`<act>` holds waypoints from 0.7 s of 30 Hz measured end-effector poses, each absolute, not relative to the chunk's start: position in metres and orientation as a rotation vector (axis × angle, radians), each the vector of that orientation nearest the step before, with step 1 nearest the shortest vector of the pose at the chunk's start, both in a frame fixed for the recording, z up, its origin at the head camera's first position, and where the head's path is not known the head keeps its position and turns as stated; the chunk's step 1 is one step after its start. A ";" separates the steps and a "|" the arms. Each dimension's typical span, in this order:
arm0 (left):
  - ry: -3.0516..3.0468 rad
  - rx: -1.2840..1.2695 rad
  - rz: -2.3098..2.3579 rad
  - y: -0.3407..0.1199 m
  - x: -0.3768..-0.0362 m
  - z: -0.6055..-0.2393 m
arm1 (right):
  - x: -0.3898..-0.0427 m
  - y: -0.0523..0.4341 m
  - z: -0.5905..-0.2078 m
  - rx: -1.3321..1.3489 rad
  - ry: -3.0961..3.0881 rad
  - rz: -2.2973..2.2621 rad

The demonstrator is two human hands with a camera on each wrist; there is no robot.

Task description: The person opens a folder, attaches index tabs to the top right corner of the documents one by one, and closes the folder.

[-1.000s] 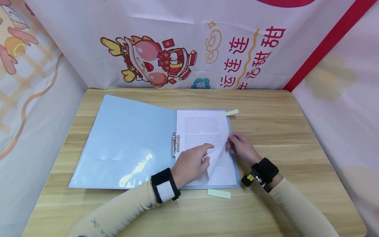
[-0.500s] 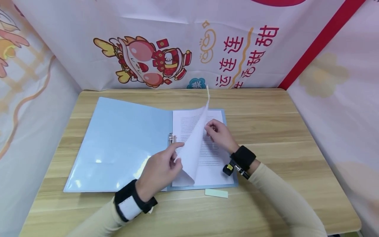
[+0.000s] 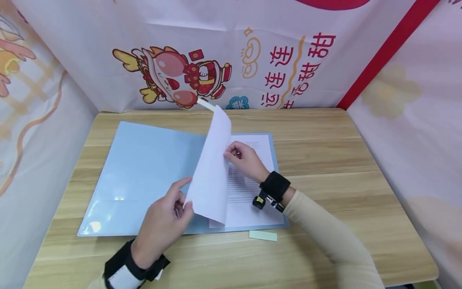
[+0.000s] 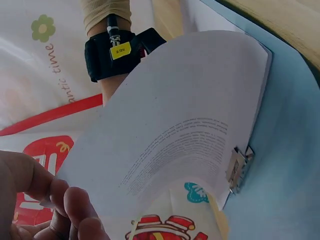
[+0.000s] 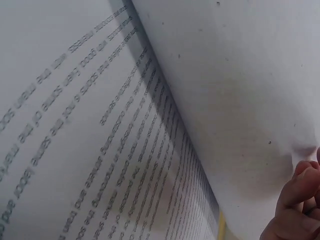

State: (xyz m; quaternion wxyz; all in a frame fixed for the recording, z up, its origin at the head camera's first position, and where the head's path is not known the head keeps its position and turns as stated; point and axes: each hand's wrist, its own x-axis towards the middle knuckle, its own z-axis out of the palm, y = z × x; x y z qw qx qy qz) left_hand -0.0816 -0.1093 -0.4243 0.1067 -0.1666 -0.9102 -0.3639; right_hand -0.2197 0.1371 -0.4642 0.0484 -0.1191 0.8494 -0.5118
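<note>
A printed sheet of paper [image 3: 209, 168] stands lifted and curled over the stack of pages [image 3: 267, 208] in a light blue clip folder [image 3: 144, 168], which lies spread flat. My left hand [image 3: 164, 218] holds the sheet's free edge on the left; in the left wrist view its fingers [image 4: 75, 205] meet the paper corner. On the curl's right side, my right hand [image 3: 247, 160] has thumb and fingertips drawn together against the paper, which puckers there in the right wrist view. The metal clip [image 4: 239, 167] holds the pages' inner edge. A pale tab [image 3: 206, 105] sticks out at the sheet's top corner.
A pale green sticky strip [image 3: 262, 235] lies on the wooden table [image 3: 325, 160] just below the folder's lower edge. A printed white cloth [image 3: 173, 24] rises behind the table, with similar cloth at both sides.
The sheet has been lifted and turned leftward, its tab swinging from right to left and uncovering the page beneath. My left hand has moved left and down; my right hand has followed leftward.
</note>
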 end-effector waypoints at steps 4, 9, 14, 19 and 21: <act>-2.661 -0.454 -1.052 -0.123 -0.076 -0.425 | -0.221 0.121 -0.465 -0.371 2.583 -1.537; -2.640 -0.405 -1.047 -0.138 -0.069 -0.425 | -0.222 0.101 -0.465 -0.398 2.564 -1.496; -2.622 -0.325 -1.063 -0.151 -0.062 -0.426 | -0.225 0.078 -0.465 -0.501 2.570 -1.399; -2.610 -0.261 -1.058 -0.163 -0.059 -0.428 | -0.230 0.055 -0.467 -0.576 2.602 -1.296; -2.624 -0.230 -1.045 -0.167 -0.058 -0.430 | -0.232 0.045 -0.468 -0.573 2.602 -1.262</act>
